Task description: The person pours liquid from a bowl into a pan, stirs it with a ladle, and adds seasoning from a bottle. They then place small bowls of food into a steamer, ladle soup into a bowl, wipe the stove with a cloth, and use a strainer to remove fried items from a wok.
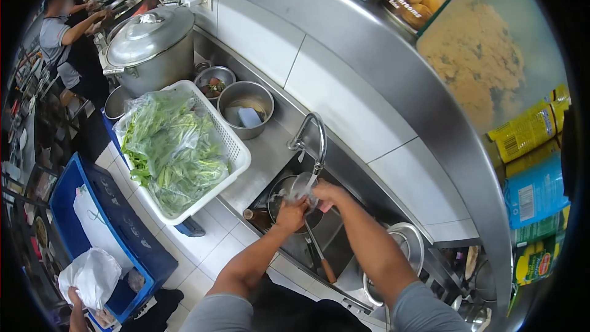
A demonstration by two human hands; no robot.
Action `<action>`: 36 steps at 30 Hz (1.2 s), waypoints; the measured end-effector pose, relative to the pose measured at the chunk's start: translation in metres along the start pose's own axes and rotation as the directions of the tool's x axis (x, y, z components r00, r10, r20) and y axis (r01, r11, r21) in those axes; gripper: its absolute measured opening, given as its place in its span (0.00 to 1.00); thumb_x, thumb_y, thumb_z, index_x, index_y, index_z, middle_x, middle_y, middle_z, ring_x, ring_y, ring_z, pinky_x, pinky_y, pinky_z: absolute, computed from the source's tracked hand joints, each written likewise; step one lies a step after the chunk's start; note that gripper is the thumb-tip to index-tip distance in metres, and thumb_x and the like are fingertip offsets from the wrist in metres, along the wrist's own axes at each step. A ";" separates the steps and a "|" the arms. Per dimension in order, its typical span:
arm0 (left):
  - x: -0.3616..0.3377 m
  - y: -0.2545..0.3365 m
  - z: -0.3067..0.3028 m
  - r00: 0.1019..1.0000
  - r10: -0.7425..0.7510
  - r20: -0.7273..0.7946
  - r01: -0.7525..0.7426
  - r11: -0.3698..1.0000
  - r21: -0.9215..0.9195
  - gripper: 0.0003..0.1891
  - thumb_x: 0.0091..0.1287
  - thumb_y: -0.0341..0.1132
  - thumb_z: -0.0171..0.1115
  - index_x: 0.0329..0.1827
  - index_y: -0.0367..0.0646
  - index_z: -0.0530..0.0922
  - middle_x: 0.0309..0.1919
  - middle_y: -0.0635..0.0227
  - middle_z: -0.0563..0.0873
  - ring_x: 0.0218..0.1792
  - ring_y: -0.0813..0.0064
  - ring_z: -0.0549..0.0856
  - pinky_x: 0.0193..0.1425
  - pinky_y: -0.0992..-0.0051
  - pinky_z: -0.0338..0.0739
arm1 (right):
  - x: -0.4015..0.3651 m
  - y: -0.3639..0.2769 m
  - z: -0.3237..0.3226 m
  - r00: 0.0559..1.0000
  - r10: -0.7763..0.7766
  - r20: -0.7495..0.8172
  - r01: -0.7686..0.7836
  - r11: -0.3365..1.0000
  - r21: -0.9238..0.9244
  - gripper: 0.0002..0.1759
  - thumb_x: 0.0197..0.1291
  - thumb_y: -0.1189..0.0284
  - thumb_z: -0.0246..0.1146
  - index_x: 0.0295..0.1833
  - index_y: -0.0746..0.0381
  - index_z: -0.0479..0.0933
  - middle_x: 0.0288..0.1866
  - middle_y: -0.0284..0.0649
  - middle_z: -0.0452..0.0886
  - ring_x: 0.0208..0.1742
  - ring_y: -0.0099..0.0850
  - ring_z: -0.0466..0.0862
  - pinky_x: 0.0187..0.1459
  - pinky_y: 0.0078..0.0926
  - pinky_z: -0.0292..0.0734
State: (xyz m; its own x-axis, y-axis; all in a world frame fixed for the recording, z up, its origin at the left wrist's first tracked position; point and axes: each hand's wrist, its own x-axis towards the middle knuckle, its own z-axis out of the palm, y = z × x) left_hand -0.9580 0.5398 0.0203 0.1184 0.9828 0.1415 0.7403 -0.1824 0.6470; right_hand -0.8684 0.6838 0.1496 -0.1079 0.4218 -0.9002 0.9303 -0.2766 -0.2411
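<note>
Basically, sink (337, 238) lies under tap (322, 141), round pan (278, 192) inside. R hand (330, 193), part-curled, grips clear item (302, 184), prob. thin plastic, just below tap. L hand (291, 214) bent close by, hold unclear. Item likely light, flexy, slippery; pinch edge. Fingers & glare hide its shape.

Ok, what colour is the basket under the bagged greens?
The basket is white, seen best in the head view.
</note>
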 end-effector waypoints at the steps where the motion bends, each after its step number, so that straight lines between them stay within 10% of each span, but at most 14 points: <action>1: 0.014 -0.001 0.008 0.993 -0.074 0.091 0.085 0.989 -0.123 0.23 0.68 0.39 0.62 0.65 0.44 0.76 0.59 0.50 0.83 0.60 0.54 0.82 0.68 0.48 0.67 | -0.001 0.000 0.014 0.982 -0.082 -0.169 0.083 0.997 -0.004 0.31 0.60 0.63 0.58 0.68 0.64 0.72 0.57 0.62 0.81 0.51 0.54 0.88 0.37 0.47 0.87; 2: 0.023 0.002 0.021 0.993 -0.072 0.091 0.083 0.989 -0.120 0.23 0.68 0.39 0.62 0.65 0.44 0.76 0.59 0.50 0.83 0.60 0.54 0.82 0.68 0.48 0.67 | -0.001 0.008 0.029 0.930 -0.162 -0.330 0.164 0.986 -0.024 0.32 0.60 0.63 0.57 0.70 0.64 0.69 0.57 0.62 0.82 0.51 0.54 0.88 0.37 0.47 0.87; 3: 0.033 0.004 0.034 0.970 -0.200 0.137 0.241 0.869 -0.432 0.24 0.68 0.38 0.62 0.66 0.44 0.76 0.60 0.50 0.83 0.61 0.55 0.82 0.70 0.47 0.65 | 0.117 0.066 0.054 0.499 -0.594 -0.630 0.444 0.800 -0.403 0.33 0.60 0.63 0.56 0.71 0.63 0.66 0.54 0.61 0.83 0.49 0.53 0.88 0.33 0.46 0.86; 4: 0.037 0.008 0.044 0.927 -0.300 0.224 0.369 0.631 -0.683 0.24 0.68 0.37 0.62 0.67 0.43 0.75 0.61 0.50 0.82 0.62 0.56 0.82 0.72 0.46 0.63 | 0.111 0.063 0.049 0.497 -0.593 -0.634 0.445 0.801 -0.400 0.33 0.60 0.63 0.56 0.71 0.63 0.66 0.54 0.61 0.83 0.49 0.53 0.88 0.33 0.46 0.86; 7: 0.007 0.021 0.021 0.986 -0.064 -0.156 0.007 0.940 -0.341 0.21 0.67 0.36 0.61 0.62 0.40 0.78 0.55 0.45 0.84 0.59 0.52 0.83 0.73 0.47 0.64 | -0.041 -0.011 0.010 0.951 -0.172 -0.255 0.147 0.982 -0.116 0.28 0.60 0.63 0.57 0.64 0.65 0.69 0.54 0.62 0.83 0.55 0.58 0.84 0.53 0.54 0.81; 8: -0.003 0.015 0.018 0.924 0.245 -0.292 -0.218 0.968 0.121 0.18 0.67 0.37 0.61 0.57 0.38 0.81 0.51 0.43 0.86 0.56 0.49 0.84 0.73 0.46 0.64 | -0.036 -0.008 0.014 0.952 -0.166 -0.256 0.142 0.984 -0.107 0.28 0.60 0.63 0.57 0.64 0.65 0.69 0.54 0.62 0.83 0.55 0.58 0.84 0.53 0.54 0.81; 10: 0.010 0.008 0.011 0.923 0.173 -0.345 -0.181 0.983 0.010 0.17 0.67 0.36 0.61 0.54 0.35 0.81 0.48 0.39 0.85 0.55 0.46 0.84 0.74 0.46 0.63 | -0.010 -0.005 0.013 0.973 -0.092 -0.211 0.055 0.983 -0.173 0.29 0.60 0.64 0.58 0.67 0.61 0.68 0.54 0.63 0.82 0.58 0.61 0.82 0.61 0.54 0.77; 12: 0.033 0.014 -0.001 0.919 -0.327 0.218 0.372 0.904 -0.211 0.17 0.66 0.35 0.60 0.55 0.35 0.80 0.50 0.38 0.84 0.58 0.46 0.82 0.72 0.46 0.65 | 0.035 0.022 0.034 0.893 -0.233 -0.385 0.189 0.971 -0.149 0.33 0.58 0.62 0.62 0.68 0.62 0.66 0.57 0.64 0.81 0.57 0.62 0.82 0.60 0.53 0.78; 15: 0.039 0.026 0.026 0.948 -0.309 -0.081 0.194 0.758 -0.622 0.16 0.66 0.34 0.58 0.54 0.36 0.80 0.51 0.37 0.83 0.59 0.43 0.81 0.69 0.48 0.67 | 0.075 0.040 0.044 0.657 -0.414 -0.630 0.431 0.892 -0.137 0.39 0.57 0.63 0.65 0.73 0.62 0.62 0.62 0.62 0.77 0.60 0.59 0.82 0.58 0.53 0.81; 18: 0.018 0.021 0.011 0.990 -0.056 -0.126 -0.016 0.859 -0.511 0.28 0.64 0.33 0.60 0.68 0.35 0.71 0.64 0.41 0.77 0.67 0.43 0.75 0.72 0.50 0.66 | 0.039 0.065 0.001 0.909 -0.381 -0.171 0.412 0.887 0.211 0.35 0.63 0.69 0.60 0.76 0.53 0.61 0.60 0.56 0.79 0.65 0.53 0.79 0.49 0.58 0.85; 20: 0.021 -0.008 0.003 0.979 0.204 -0.007 -0.197 0.954 0.225 0.39 0.60 0.31 0.61 0.78 0.34 0.60 0.76 0.48 0.66 0.76 0.43 0.64 0.77 0.50 0.59 | -0.008 0.048 -0.001 0.970 -0.237 -0.050 0.235 0.868 0.437 0.32 0.68 0.72 0.56 0.77 0.53 0.61 0.62 0.52 0.78 0.65 0.50 0.79 0.41 0.59 0.87; 24: 0.037 0.035 0.011 0.985 -0.096 0.144 0.112 0.988 -0.109 0.45 0.57 0.36 0.64 0.79 0.34 0.57 0.80 0.48 0.59 0.81 0.47 0.55 0.82 0.51 0.51 | 0.028 0.065 0.018 0.939 -0.288 -0.189 0.344 0.779 0.524 0.32 0.65 0.77 0.52 0.75 0.50 0.63 0.67 0.49 0.73 0.56 0.50 0.83 0.41 0.56 0.88; 28: 0.013 0.025 -0.005 0.881 0.149 0.449 -0.203 0.977 0.073 0.43 0.59 0.37 0.63 0.79 0.39 0.59 0.81 0.50 0.57 0.82 0.54 0.54 0.82 0.51 0.50 | 0.025 0.086 -0.005 0.953 -0.302 -0.036 0.292 0.874 0.388 0.36 0.63 0.80 0.52 0.78 0.48 0.59 0.70 0.48 0.70 0.61 0.52 0.80 0.41 0.59 0.87; 36: 0.020 0.019 0.011 0.942 -0.017 0.336 -0.027 0.992 0.127 0.35 0.64 0.41 0.61 0.77 0.45 0.66 0.81 0.62 0.60 0.82 0.58 0.56 0.79 0.36 0.46 | 0.007 0.085 0.033 0.834 -0.268 -0.483 0.442 0.848 0.293 0.39 0.60 0.81 0.56 0.77 0.48 0.61 0.70 0.51 0.74 0.64 0.52 0.79 0.55 0.49 0.84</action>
State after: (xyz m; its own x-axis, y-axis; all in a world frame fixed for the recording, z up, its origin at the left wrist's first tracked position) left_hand -0.9339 0.5564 0.0273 0.3207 0.9383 -0.1293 0.8149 -0.2038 0.5426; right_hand -0.8019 0.6350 0.1115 -0.1693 0.8429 -0.5107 0.6383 -0.3010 -0.7085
